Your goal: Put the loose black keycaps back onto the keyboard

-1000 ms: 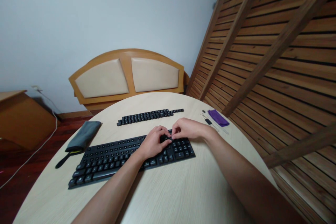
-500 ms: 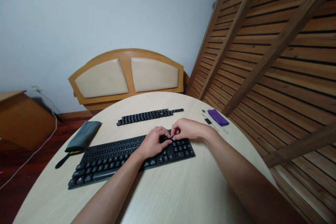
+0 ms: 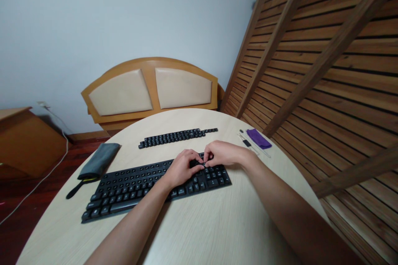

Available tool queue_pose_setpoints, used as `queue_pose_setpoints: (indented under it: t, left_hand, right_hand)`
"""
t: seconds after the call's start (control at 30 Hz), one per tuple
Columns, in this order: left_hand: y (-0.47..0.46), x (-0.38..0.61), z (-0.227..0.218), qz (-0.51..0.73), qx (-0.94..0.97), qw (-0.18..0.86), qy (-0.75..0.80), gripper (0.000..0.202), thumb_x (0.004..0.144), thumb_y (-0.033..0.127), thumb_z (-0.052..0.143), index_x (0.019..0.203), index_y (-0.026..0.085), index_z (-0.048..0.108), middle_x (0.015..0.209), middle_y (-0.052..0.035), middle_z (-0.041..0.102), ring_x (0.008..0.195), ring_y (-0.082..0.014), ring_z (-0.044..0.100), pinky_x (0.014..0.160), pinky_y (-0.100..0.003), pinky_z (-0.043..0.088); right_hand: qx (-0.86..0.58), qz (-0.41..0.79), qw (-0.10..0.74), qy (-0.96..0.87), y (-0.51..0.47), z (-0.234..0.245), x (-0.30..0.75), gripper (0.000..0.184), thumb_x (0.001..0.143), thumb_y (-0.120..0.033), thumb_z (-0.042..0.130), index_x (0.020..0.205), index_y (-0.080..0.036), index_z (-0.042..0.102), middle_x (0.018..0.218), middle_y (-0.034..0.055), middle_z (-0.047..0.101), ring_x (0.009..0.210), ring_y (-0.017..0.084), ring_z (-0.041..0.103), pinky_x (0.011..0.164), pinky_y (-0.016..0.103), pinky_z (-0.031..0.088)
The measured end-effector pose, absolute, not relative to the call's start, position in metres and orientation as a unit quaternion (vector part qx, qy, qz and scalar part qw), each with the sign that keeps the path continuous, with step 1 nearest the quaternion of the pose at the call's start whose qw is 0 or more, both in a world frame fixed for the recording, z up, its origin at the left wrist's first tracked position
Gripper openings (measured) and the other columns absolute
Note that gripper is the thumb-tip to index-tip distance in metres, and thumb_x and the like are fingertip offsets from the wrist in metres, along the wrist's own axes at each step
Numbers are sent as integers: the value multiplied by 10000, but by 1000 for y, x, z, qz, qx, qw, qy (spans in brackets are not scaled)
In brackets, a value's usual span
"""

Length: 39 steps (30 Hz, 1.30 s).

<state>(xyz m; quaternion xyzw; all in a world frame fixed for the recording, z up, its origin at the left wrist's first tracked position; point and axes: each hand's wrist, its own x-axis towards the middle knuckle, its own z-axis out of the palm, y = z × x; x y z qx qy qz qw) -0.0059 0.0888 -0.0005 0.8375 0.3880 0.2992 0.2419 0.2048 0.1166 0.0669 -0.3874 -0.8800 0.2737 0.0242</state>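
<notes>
A black computer keyboard (image 3: 124, 192) lies at a slant on the table, its lower rows fitted with keycaps. The upper rows on its left side show bare key sockets. My left hand (image 3: 183, 169) rests over the right-hand part of the keyboard, thumb and fingers closed together. Facing it, my right hand (image 3: 222, 153) pinches down near the keyboard's top right corner. The fingertips of both hands nearly meet there, and whatever is between them is too small and hidden to name. Behind the keyboard, loose black keycaps (image 3: 171, 137) stand in rows on the table.
A grey pouch (image 3: 98, 160) with a dark strap lies left of the keyboard. On the right are a purple cloth (image 3: 258, 138), a small black piece with thin wires (image 3: 246, 143) and a small dark round piece (image 3: 241, 131). The round table (image 3: 224, 223) has a curved edge.
Both hands stay at the same spot on the keyboard. The fingertips of my right hand have shifted very slightly; nothing else has visibly moved.
</notes>
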Motion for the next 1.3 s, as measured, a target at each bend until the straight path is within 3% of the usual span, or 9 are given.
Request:
queue_pose_setpoints:
  t: [0.33, 0.83, 1.1, 1.3]
  left_hand:
    - [87, -6, 1, 303, 841, 250, 371, 59, 863, 273, 721, 906, 236, 710, 993, -5, 705, 978, -194, 606, 923, -348, 432]
    - [87, -6, 0, 300, 847, 229, 375, 109, 883, 328, 694, 901, 222, 707, 1009, -36, 681, 995, -209, 593, 913, -358, 448]
    - [85, -6, 1, 295, 849, 217, 382, 104, 881, 324, 688, 886, 221, 699, 1046, -48, 650, 1004, -219, 591, 912, -367, 467]
    - [83, -5, 5, 290, 854, 212, 377, 51, 873, 267, 677, 881, 217, 676, 1080, -42, 625, 1025, -212, 584, 937, -364, 469]
  right_hand:
    - [-382, 290, 23, -877, 118, 66, 205, 158, 773, -267, 714, 873, -171, 790, 806, 29, 758, 695, 149, 641, 622, 218, 403]
    - [-419, 203, 1, -885, 109, 70, 197, 129, 798, -286, 682, 866, -227, 776, 820, 15, 752, 742, 159, 654, 610, 228, 374]
    - [-440, 197, -9, -876, 105, 74, 195, 142, 795, -287, 685, 888, -230, 776, 840, 39, 754, 776, 190, 665, 630, 242, 395]
    - [-458, 120, -30, -880, 93, 79, 184, 163, 817, -246, 650, 911, -218, 780, 877, 83, 756, 846, 234, 682, 682, 264, 420]
